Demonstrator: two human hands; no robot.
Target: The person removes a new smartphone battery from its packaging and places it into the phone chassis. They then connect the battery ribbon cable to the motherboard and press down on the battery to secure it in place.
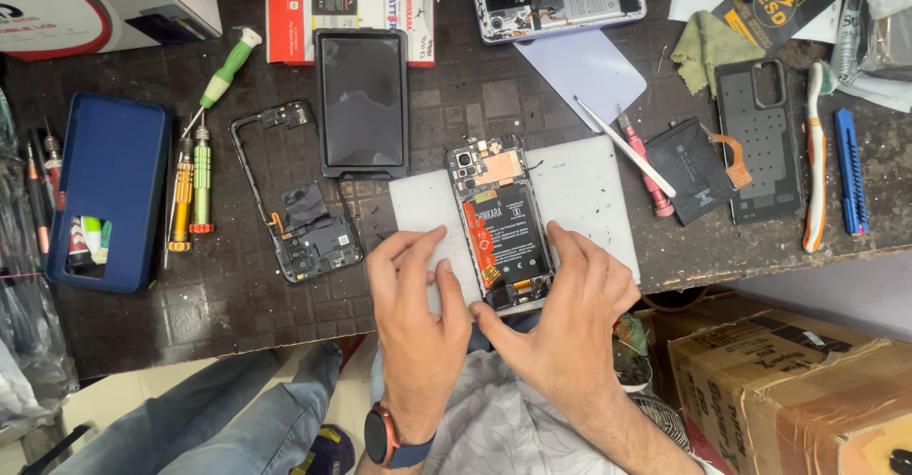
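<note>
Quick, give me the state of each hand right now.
Left hand: open, fingers flat on the white mat.
Right hand: open, fingers touching the opened phone, gripping nothing.

Single view only: head-worn camera, aimed steeply down at dark workbench (237, 285) from above near edge. Bench seen almost in plan, far edge toward 12 o'clock, wearer's lap and legs at 6 o'clock. Range close: forearms enter from 6 o'clock, left hand (415, 290) and right hand (570, 309) caught just below frame centre, opened phone (501, 223) between them at centre. Cardboard box (788, 389) below bench level at 4 o'clock. No second view, so no shared area.
</note>
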